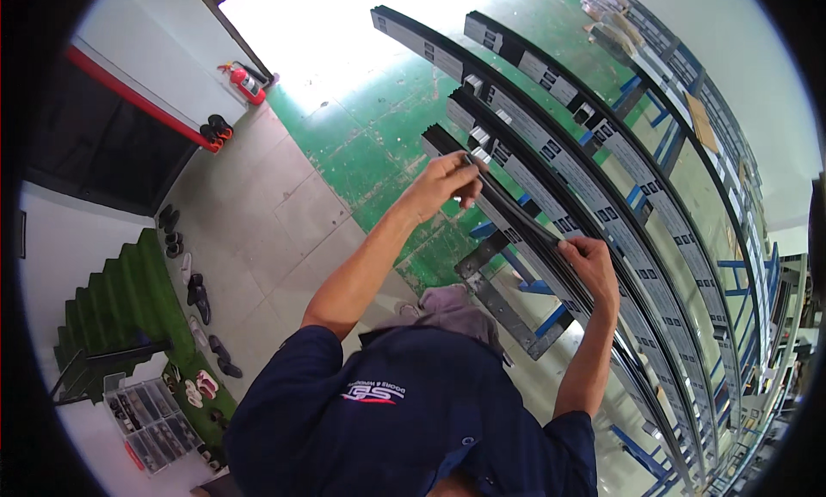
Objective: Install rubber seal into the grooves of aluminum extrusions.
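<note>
- Black, thin, flexible-looking strip (527,219) is running between both hands, lying over or just above the nearest dark profile bundle (551,269); can't tell if it's touching.
- Left hand (440,187) is pinching the strip's upper stretch between thumb and fingers, near the bundle's far end.
- Right hand (591,263) is gripping the strip lower down, thumb against curled index finger, knuckles facing up.
- Strip is sloping from upper left to lower right, roughly following the profiles' length.
- More long profiles (533,127) with pale printed labels are lying side by side beyond, all slanting the same way.
- Blue supports (551,321) are showing under the profiles; a dark grey steel bracket (508,314) is sticking out toward the person.
- Green floor (361,135) is meeting grey tiles (284,230) on the left.
- Red fire extinguisher (247,86) is standing by the wall near the bright doorway.
- Shoes (198,299) are lining the green turf steps (112,303).
</note>
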{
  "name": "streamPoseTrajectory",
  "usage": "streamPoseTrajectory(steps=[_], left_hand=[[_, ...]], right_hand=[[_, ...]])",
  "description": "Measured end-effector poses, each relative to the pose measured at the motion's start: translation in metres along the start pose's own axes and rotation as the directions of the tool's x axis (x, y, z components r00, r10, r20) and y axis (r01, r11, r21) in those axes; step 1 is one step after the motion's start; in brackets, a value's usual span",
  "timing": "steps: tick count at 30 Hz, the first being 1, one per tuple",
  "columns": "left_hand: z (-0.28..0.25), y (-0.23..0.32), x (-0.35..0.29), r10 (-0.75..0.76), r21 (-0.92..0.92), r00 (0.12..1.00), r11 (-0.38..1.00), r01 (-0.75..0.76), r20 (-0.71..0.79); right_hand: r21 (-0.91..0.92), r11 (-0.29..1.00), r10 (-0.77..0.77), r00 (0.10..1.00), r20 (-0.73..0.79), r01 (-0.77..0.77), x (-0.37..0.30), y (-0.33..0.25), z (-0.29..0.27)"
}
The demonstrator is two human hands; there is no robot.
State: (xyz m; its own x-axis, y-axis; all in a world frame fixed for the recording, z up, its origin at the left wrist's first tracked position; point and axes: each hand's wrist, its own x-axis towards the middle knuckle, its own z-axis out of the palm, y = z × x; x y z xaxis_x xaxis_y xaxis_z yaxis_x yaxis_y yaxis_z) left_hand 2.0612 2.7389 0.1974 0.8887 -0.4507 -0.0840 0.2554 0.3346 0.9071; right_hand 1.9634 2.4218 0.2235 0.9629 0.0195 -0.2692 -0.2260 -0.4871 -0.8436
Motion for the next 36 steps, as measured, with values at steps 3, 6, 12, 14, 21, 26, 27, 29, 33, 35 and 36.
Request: streamPoseTrajectory(steps=[3,6,12,14,21,26,27,29,33,35,36], left_hand=[[-0.037,-0.001,0.035,-0.014,0.068,0.998,0.997,0.018,-0.065],[-0.084,-0.006,0.073,-0.016,0.225,0.987,0.973,0.052,-0.158],[-0.166,-0.015,0.164,-0.005,0.359,0.953,0.926,0.118,-0.302],[-0.188,-0.026,0.198,-0.021,0.301,0.954,0.947,0.115,-0.299],[-0.219,-0.079,0.259,-0.085,0.43,0.945,0.875,0.222,-0.317],[-0.211,-0.071,0.268,-0.082,0.395,0.934,0.891,0.225,-0.348],[-0.211,-0.07,0.269,-0.078,0.404,0.932,0.886,0.227,-0.353],[-0.21,-0.068,0.27,-0.097,0.389,0.931,0.89,0.239,-0.352],[-0.214,-0.074,0.27,-0.147,0.321,0.921,0.908,0.27,-0.36],[-0.219,-0.077,0.27,-0.167,0.314,0.922,0.906,0.283,-0.35],[-0.217,-0.073,0.272,-0.189,0.305,0.92,0.904,0.3,-0.344]], right_hand=[[-0.039,0.999,-0.015,1.0,0.02,0.016,0.056,-0.006,0.014],[-0.058,0.997,-0.056,0.998,-0.003,0.056,0.112,-0.004,0.039],[-0.019,1.0,0.008,0.99,-0.141,-0.01,0.227,-0.003,0.084],[-0.049,0.996,0.067,0.983,-0.173,-0.076,0.255,-0.008,0.097],[-0.156,0.922,0.296,0.905,-0.307,-0.355,0.295,-0.009,0.11],[-0.161,0.879,0.368,0.853,-0.369,-0.449,0.305,-0.021,0.116],[-0.157,0.875,0.376,0.848,-0.373,-0.457,0.306,-0.021,0.117],[-0.15,0.871,0.385,0.839,-0.385,-0.468,0.309,-0.024,0.117],[-0.197,0.804,0.466,0.8,-0.379,-0.561,0.316,-0.035,0.118],[-0.216,0.776,0.488,0.781,-0.39,-0.593,0.32,-0.04,0.119],[-0.273,0.749,0.487,0.781,-0.392,-0.604,0.321,-0.041,0.119]])
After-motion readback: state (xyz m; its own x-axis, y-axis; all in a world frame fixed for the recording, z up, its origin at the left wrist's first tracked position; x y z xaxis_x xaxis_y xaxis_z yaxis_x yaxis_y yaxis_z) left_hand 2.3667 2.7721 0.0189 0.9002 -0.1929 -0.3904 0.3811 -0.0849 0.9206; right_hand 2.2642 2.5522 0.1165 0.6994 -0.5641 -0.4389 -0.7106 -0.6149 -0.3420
